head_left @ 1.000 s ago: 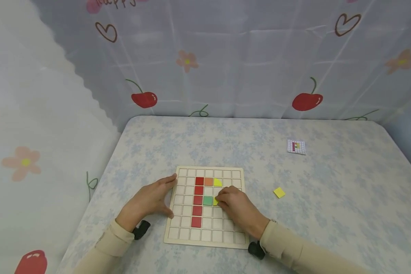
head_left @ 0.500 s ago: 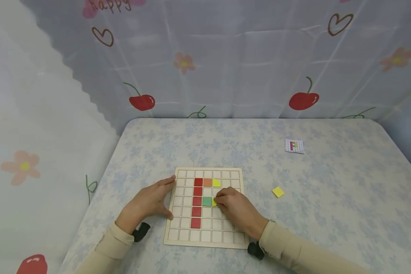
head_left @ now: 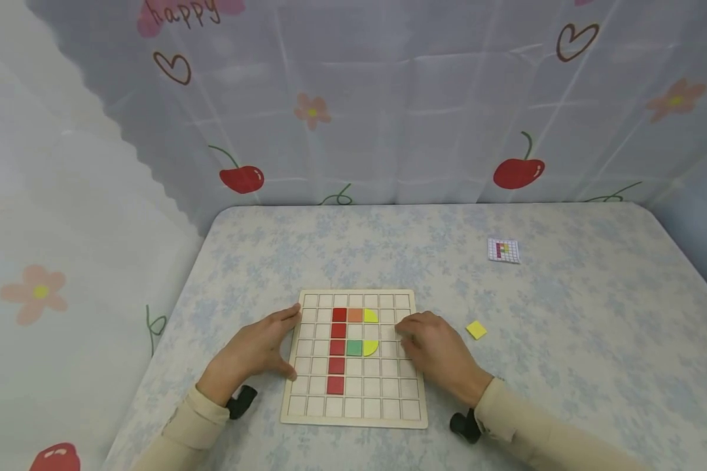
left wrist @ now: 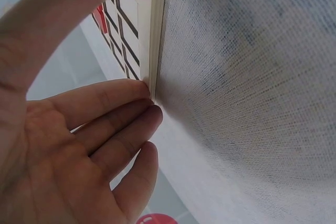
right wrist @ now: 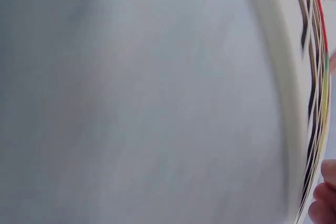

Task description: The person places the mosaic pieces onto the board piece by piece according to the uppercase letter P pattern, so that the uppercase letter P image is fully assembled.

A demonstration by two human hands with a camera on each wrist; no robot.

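A wooden grid board (head_left: 353, 423) lies flat on the table. Set in its cells are a column of several red squares (head_left: 336, 348), an orange square (head_left: 355, 315), a green square (head_left: 355, 348), an upper yellow quarter-circle (head_left: 370, 316) and a lower yellow quarter-circle (head_left: 370, 348). My left hand (head_left: 249, 353) rests its thumb and fingertips along the board's left edge; the left wrist view shows straight fingers (left wrist: 105, 98) touching that edge. Over the board's right side is my right hand (head_left: 438, 353), loosely bent, with nothing visible in it.
A yellow square (head_left: 476, 330) lies on the flowered tablecloth (head_left: 571, 353), right of the board. Farther back is a small card (head_left: 503, 250) printed with a coloured grid pattern. A printed curtain (head_left: 400, 131) hangs behind the table.
My right hand has let go of the lower yellow quarter-circle and drawn back to the right, leaving that piece beside the green square. My left hand stays at the board's edge.
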